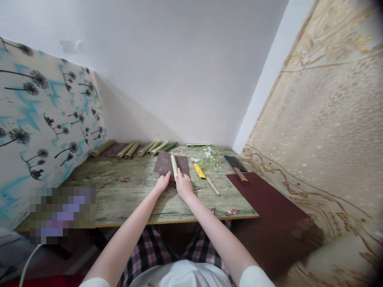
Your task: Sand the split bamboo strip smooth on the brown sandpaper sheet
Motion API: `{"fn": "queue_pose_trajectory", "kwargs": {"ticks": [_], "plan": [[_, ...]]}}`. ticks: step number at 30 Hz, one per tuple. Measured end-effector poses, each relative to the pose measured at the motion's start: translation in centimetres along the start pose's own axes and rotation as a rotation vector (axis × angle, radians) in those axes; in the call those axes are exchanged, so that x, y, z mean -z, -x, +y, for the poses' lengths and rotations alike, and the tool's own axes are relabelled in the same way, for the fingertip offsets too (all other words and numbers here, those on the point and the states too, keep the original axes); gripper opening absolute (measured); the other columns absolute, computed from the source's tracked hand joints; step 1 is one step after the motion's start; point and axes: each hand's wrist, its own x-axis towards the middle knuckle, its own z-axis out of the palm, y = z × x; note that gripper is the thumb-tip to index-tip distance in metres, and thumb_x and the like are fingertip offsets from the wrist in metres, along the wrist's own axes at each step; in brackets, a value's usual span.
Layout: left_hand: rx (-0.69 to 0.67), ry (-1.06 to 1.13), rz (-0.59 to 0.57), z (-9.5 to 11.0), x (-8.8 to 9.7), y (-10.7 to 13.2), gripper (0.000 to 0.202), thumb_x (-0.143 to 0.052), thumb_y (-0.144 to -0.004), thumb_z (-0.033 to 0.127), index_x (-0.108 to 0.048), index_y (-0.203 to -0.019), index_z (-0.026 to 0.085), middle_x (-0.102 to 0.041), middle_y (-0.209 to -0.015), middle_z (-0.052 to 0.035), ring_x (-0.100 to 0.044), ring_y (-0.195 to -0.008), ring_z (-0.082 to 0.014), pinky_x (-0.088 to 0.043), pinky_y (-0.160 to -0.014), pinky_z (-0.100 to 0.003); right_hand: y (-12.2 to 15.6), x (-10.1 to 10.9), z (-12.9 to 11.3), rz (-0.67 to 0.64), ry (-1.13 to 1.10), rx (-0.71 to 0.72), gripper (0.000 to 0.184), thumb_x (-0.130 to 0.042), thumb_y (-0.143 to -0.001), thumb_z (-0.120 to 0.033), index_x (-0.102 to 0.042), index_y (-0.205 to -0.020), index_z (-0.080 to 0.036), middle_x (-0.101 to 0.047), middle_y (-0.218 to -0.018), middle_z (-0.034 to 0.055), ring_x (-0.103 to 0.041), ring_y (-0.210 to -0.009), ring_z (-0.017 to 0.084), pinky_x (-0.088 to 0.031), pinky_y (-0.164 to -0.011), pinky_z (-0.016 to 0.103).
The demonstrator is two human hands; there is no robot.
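Right hand: closed, gripping the near end of a pale bamboo strip, which extends forward over a brown sheet. Left hand: half-open, just beside the strip, holding nothing. Beyond, on the surface, lie a yellow utility knife — right of the sheet — then a cleaver and green bamboo tubes near the wall.
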Motion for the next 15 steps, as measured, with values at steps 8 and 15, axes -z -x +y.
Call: {"fn": "queue_pose_trajectory", "kwargs": {"ticks": [8,15], "plan": [[-0.049,-0.007,-0.023,-0.29,0.24,-0.27,0.048,-0.04,-0.073,0.051,-0.063,-0.055,0.013,-0.064,-0.055,-0.0105,-0.063,-0.066,-0.0212,-0.046,-0.067,-0.024,0.04,-0.19,-0.07,0.004,0.007,0.013,0.048,-0.028,-0.086,-0.02,-0.024,-0.131,-0.008,-0.056,-0.105,0.0119,-0.048,-0.097,0.017,-0.029,-0.089,0.028],[-0.076,0.113,-0.108,-0.1,-0.37,-0.28,0.044,-0.039,-0.075,0.044,-0.061,-0.055,0.012,-0.063,-0.054,-0.0089,-0.06,-0.051,-0.0184,-0.048,-0.058,-0.026,0.14,-0.06,-0.05,0.033,0.019,0.054,0.05,-0.028,-0.085,-0.019,-0.019,-0.134,-0.011,-0.052,-0.113,0.0118,-0.045,-0.101,0.017,-0.03,-0.089,0.028]]}}
